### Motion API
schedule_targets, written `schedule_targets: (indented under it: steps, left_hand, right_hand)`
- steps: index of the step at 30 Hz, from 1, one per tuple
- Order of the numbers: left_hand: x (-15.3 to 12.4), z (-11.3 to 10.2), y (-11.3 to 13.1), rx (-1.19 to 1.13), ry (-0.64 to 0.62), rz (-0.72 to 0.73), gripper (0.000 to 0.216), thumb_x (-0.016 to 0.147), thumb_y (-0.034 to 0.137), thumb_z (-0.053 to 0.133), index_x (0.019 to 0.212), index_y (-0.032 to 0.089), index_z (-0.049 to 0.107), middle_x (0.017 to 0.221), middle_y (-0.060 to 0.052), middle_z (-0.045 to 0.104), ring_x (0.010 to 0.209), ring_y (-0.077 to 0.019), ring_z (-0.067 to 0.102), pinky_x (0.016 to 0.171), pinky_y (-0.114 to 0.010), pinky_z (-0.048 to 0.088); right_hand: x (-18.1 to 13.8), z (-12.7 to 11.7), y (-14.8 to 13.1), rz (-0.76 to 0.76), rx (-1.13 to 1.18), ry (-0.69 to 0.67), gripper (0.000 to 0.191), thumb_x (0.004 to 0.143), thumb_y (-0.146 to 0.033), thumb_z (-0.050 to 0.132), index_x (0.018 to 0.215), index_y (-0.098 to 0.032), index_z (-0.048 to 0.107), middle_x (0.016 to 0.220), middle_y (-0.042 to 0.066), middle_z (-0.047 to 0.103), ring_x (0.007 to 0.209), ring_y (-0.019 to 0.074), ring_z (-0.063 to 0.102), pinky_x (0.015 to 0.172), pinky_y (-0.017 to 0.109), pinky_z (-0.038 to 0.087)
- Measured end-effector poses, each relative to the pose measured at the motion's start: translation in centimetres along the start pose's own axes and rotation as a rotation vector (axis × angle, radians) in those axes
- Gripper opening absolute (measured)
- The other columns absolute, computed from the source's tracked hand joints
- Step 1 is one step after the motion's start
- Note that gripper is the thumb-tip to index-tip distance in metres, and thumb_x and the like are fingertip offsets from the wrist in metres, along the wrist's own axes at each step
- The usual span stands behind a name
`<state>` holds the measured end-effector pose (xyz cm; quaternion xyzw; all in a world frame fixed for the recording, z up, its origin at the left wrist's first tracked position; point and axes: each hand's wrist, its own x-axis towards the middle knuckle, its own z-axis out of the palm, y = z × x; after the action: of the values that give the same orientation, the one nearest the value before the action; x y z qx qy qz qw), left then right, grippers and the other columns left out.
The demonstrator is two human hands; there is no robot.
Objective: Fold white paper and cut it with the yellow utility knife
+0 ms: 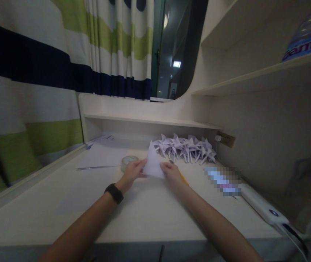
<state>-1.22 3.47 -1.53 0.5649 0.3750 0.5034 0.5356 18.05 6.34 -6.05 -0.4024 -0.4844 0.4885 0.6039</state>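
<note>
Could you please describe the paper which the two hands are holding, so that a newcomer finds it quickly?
On the pale desk below the striped curtain, look between the left hand and the right hand. The white paper they hold rises to a narrow tip. Unlike the flat sheets to its left or the clustered pinwheels behind it, this piece is in both hands.

We find the room dim and slightly hazy, with soft, even light on the tabletop [150, 214] and faint shadows near the forearms [87, 222]. Lights glint in the dark window [184, 43]; the right wall [267, 120] sinks into gloom. We see wide-angle stretching toward the edges, low contrast on the paper [152, 163], and one pixelated patch.
</note>
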Motion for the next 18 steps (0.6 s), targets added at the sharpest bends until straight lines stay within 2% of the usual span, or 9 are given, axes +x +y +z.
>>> schedule_targets:
  steps: [7, 10, 13, 15, 18]
  left_hand:
    - [-0.1, -0.7, -0.6, -0.215, -0.119, -0.083, 0.043, 0.081, 0.051, 0.064, 0.101, 0.014, 0.063, 0.104, -0.013, 0.068, 0.078, -0.0198, 0.069, 0.062, -0.028, 0.055]
    - [-0.2, -0.5, -0.8, -0.179, -0.154, -0.087, 0.041, 0.08, 0.05, 0.066, 0.103, 0.016, 0.064, 0.11, -0.014, 0.067, 0.081, -0.0202, 0.07, 0.063, -0.027, 0.055]
    - [-0.1, -0.3, -1.2, -0.079, -0.166, -0.066, 0.037, 0.077, 0.042, 0.07, 0.101, 0.015, 0.067, 0.105, -0.013, 0.069, 0.083, -0.0199, 0.068, 0.064, -0.026, 0.053]
    - [0.1, -0.3, -1.5, -0.012, -0.094, -0.046, 0.035, 0.073, 0.038, 0.07, 0.098, 0.014, 0.068, 0.098, -0.011, 0.07, 0.082, -0.0204, 0.067, 0.063, -0.026, 0.053]
    - [0.5, -0.4, -1.7, 0.188, 0.103, 0.0, 0.036, 0.069, 0.044, 0.071, 0.083, 0.011, 0.069, 0.08, -0.009, 0.069, 0.071, -0.0209, 0.065, 0.056, -0.026, 0.049]
  right_hand:
    - [-0.1, 0.3, -0.5, -0.003, 0.065, 0.008, 0.047, 0.055, -0.048, 0.081, 0.088, -0.016, 0.07, 0.084, 0.006, 0.071, 0.073, 0.0191, 0.063, 0.071, 0.031, 0.049]
    - [-0.4, 0.4, -0.7, 0.031, 0.083, -0.021, 0.053, 0.059, -0.048, 0.079, 0.102, -0.02, 0.067, 0.092, 0.006, 0.071, 0.077, 0.0201, 0.063, 0.069, 0.033, 0.051]
    - [-0.6, 0.5, -0.9, -0.002, 0.0, -0.054, 0.053, 0.062, -0.052, 0.076, 0.103, -0.019, 0.068, 0.096, 0.007, 0.07, 0.085, 0.0223, 0.062, 0.073, 0.035, 0.05]
    - [-0.9, 0.7, -1.4, -0.033, -0.102, -0.108, 0.054, 0.066, -0.059, 0.07, 0.098, -0.016, 0.07, 0.095, 0.009, 0.07, 0.09, 0.0239, 0.061, 0.078, 0.035, 0.048]
    - [-1.9, 1.2, -2.7, -0.009, -0.202, -0.322, 0.064, 0.073, -0.068, 0.058, 0.103, -0.014, 0.069, 0.098, 0.01, 0.069, 0.094, 0.0254, 0.061, 0.08, 0.035, 0.047]
